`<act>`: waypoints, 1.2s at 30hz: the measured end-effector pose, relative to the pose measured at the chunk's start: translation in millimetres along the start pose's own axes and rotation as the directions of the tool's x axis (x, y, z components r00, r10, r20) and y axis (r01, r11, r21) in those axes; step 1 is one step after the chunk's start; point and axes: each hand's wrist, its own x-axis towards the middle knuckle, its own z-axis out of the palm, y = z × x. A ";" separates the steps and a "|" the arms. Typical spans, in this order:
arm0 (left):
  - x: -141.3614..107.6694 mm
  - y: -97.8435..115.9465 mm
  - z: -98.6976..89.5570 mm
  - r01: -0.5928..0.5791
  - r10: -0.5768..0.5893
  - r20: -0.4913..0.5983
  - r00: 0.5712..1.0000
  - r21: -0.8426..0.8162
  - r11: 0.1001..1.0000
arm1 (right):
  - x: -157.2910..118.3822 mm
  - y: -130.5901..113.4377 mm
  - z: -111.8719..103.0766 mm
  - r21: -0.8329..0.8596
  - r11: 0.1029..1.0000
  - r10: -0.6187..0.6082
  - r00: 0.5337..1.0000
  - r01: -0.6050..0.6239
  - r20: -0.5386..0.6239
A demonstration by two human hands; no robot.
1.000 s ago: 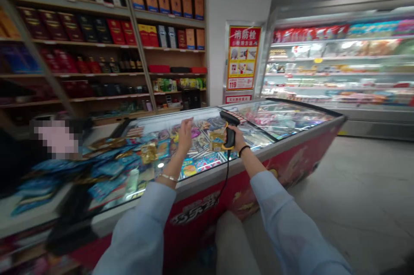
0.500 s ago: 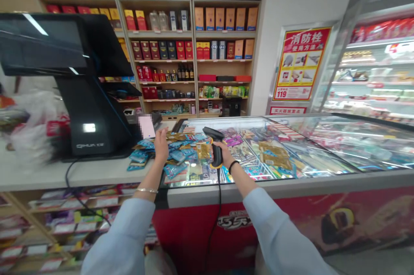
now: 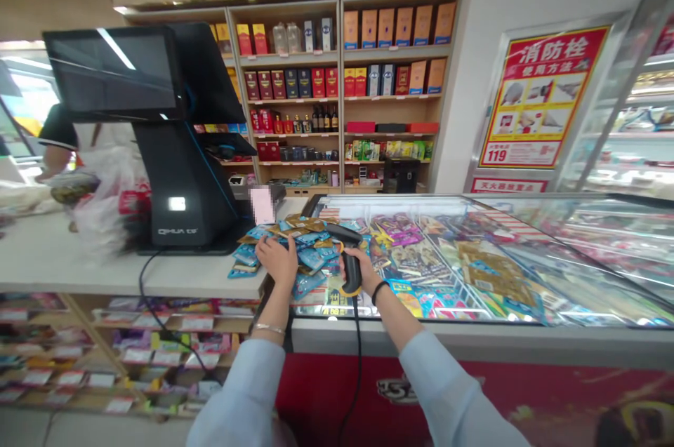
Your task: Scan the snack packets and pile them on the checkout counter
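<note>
At the left end of the freezer (image 3: 500, 343), the pile of blue and gold packets (image 3: 314, 259) lies directly under the fingers of my left hand (image 3: 278, 259), which is the nearer one. These fingers are spread, not clenched. The pile is longer from left to right, reaching from the freezer's glass onto the counter (image 3: 197, 273) beside it; single packets point in mixed directions. My right hand (image 3: 358, 270) is grasping the black scanner (image 3: 351, 274) above the freezer's glass, its handle nearly upright and its head toward the pile. The cable (image 3: 359, 356) hangs before the freezer's front edge. Farther right on the freezer lie gold packets (image 3: 487, 268); between both groups I judge there is moving room.
</note>
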 end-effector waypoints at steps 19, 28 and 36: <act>12.0 -4.8 -6.7 0.091 -0.077 0.072 0.994 -0.223 0.970 | -10.3 1.7 6.8 0.013 1.000 -0.027 1.000 0.027 0.005; 9.4 -2.0 -16.4 0.110 -0.106 0.028 0.994 -0.248 0.963 | -17.2 -2.7 9.6 -0.028 0.999 -0.037 0.996 0.039 0.079; 10.2 -1.9 -16.3 0.102 -0.101 0.016 0.995 -0.235 0.967 | -24.0 -7.1 13.6 -0.084 0.996 -0.008 0.985 0.023 0.173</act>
